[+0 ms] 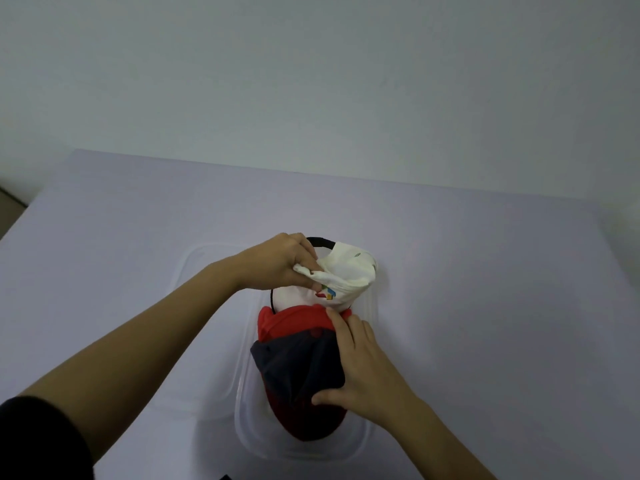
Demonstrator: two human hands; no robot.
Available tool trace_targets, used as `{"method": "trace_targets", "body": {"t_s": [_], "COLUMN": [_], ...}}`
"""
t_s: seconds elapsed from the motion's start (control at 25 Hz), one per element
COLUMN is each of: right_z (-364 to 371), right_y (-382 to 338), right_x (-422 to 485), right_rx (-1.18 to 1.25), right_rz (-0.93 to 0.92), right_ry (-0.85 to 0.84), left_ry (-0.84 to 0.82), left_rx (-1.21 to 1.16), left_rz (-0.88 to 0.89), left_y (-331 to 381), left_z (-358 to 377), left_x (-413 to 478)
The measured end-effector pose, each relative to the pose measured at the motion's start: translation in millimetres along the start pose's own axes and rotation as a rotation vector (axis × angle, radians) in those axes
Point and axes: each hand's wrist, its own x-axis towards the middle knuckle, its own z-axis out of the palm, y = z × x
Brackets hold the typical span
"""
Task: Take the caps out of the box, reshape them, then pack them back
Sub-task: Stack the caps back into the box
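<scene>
Nearest me, at the lower left, a black sleeve covers the arm that reaches out across the worktop. Its left hand has its fingers curled tight, pinching a fold of the white cap and holding it bunched just right of those fingers. Below that hand's fingers and to their left lies a clear lid, flat on the worktop, I think; its outline is faint. Under the white cap, nearer me, sits the red cap, and the dark cap overlaps it in turn. All three lie stacked in the clear box. On the right, the right hand lies over the dark cap with its fingers fairly straight. Their tips touch the red cap, and the thumb is spread and pressed against the dark cap's near side.
</scene>
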Motion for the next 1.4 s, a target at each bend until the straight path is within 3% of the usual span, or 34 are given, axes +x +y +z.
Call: {"method": "trace_targets", "body": {"t_s": [0.36, 0.52, 0.68, 0.96, 1.12, 1.24, 1.32, 1.4], "right_z": [8, 9, 5, 4, -8, -28, -42, -50], "right_y": [0, 2, 0, 0, 7, 40, 68, 81], "right_x": [-19, -19, -15, -15, -9, 12, 42, 76], "right_rx": [0.025, 0.005, -0.009, -0.023, 0.175, 0.380, 0.153, -0.094], "right_rz": [-0.025, -0.040, -0.033, -0.022, -0.003, -0.023, 0.005, 0.032], "right_ry": [0.036, 0.056, 0.046, 0.030, -0.055, 0.207, 0.320, 0.199], "left_ry": [0.070, 0.014, -0.062, -0.270, -0.178, -0.169, -0.190, -0.202], "left_rx": [0.202, 0.006, -0.003, -0.428, -0.526, -0.593, -0.598, -0.620], "left_rz": [0.260, 0.075, -0.065, -0.377, -0.466, -0.492, -0.483, -0.499], "left_y": [23, 12, -16, -37, -50, -56, -54, -54], "left_z": [15, 7, 14, 32, 34, 32, 30, 30], "left_x": [-25, -17, 9, 29, 31, 28, 29, 31]}}
